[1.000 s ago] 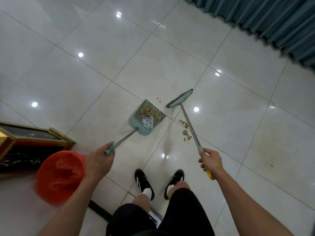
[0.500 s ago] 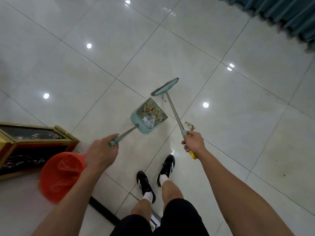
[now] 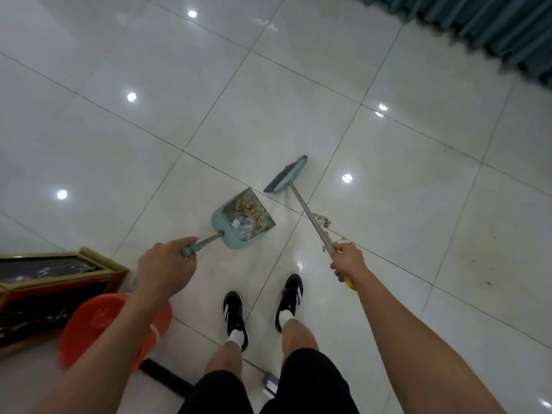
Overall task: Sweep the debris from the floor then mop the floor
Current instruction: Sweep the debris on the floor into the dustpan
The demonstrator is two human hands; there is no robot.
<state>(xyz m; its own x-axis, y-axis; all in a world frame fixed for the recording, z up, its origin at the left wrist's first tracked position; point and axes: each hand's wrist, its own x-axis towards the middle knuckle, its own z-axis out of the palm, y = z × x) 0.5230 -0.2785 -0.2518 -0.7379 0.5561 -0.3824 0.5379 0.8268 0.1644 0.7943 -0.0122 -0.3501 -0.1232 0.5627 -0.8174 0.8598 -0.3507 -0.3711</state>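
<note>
A person in black shorts and black-and-white trainers stands on a glossy white tiled floor (image 3: 298, 85), both arms extended. The left hand (image 3: 162, 271) has its fingers wrapped around the grey handle of a pale green plastic dustpan (image 3: 242, 224), which lies near the middle of the floor and holds brown scraps and a crumpled clear wrapper. The right hand (image 3: 348, 261) is clenched around the metal shaft of a pale green broom with dark bristles (image 3: 285, 174), just above its yellow end cap; the broom head sits just beyond the dustpan's open mouth. A small scatter of brown debris (image 3: 323, 220) lies on the tiles just right of the broom shaft, between the dustpan and the right hand. By the floor's left edge stand an orange plastic bucket (image 3: 101, 324), partly hidden under the left forearm, and a gold-framed dark cabinet (image 3: 53, 282). A pleated teal curtain (image 3: 493, 28) hangs along the floor's far right corner.
</note>
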